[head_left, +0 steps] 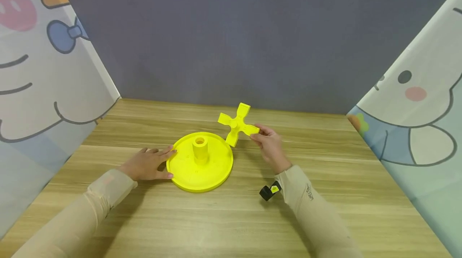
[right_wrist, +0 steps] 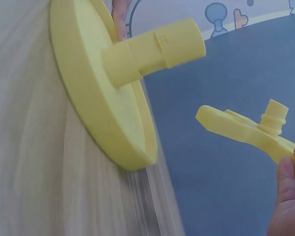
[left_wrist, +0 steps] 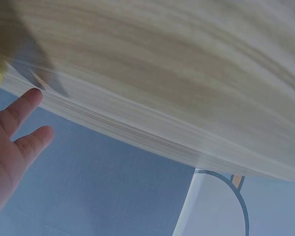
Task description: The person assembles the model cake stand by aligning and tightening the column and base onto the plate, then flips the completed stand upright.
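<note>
A round yellow base (head_left: 184,174) with a raised rim lies on the table, and a hollow post (head_left: 200,152) stands up from its middle. At the base's left edge, my left hand (head_left: 146,164) touches the rim with its fingers spread and fairly straight. My right hand (head_left: 271,148) pinches one arm of a yellow four-armed cross piece (head_left: 236,125), held up off the table to the right of the base. In the right wrist view, a short peg (right_wrist: 275,115) sticks out of the cross piece, apart from the post. The left wrist view shows only part of the left hand (left_wrist: 10,147).
The wood-grain table (head_left: 223,218) meets a dark grey panel (head_left: 231,41) at the back. Cartoon-printed panels (head_left: 47,101) stand on both sides. A small black device (head_left: 268,191) sits at the right cuff.
</note>
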{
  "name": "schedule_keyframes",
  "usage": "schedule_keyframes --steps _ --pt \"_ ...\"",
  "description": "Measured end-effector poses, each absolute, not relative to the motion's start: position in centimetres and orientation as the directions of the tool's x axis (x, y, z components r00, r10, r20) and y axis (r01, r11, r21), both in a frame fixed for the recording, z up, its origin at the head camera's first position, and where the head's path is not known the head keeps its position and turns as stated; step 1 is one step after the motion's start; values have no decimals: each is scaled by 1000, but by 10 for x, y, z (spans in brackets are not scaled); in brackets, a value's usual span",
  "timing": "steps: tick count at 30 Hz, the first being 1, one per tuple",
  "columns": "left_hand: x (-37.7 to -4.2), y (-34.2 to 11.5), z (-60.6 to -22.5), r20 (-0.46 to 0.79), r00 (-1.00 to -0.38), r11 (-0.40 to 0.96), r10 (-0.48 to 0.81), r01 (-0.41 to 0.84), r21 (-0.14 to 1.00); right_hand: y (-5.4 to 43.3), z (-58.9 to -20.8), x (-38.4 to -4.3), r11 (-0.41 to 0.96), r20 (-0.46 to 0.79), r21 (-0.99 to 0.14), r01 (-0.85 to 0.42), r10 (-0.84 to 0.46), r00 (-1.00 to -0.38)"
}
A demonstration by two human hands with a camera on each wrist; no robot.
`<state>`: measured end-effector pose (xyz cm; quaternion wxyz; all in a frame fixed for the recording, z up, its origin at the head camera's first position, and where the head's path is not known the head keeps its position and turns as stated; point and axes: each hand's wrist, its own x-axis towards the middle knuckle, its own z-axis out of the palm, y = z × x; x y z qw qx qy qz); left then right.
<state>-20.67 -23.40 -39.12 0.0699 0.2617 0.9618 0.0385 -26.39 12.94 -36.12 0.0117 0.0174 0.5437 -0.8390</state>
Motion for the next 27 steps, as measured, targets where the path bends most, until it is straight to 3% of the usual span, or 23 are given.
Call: schedule_keyframes --steps 11,27 --pt "-207 -234 -392 -116 -856 863 504 493 112 98 -364 -272 -326 -11 -945 4 20 -1000" --pt "-208 -233 -391 -117 -848 855 517 507 108 67 -363 -264 37 143 -989 -142 28 -989"
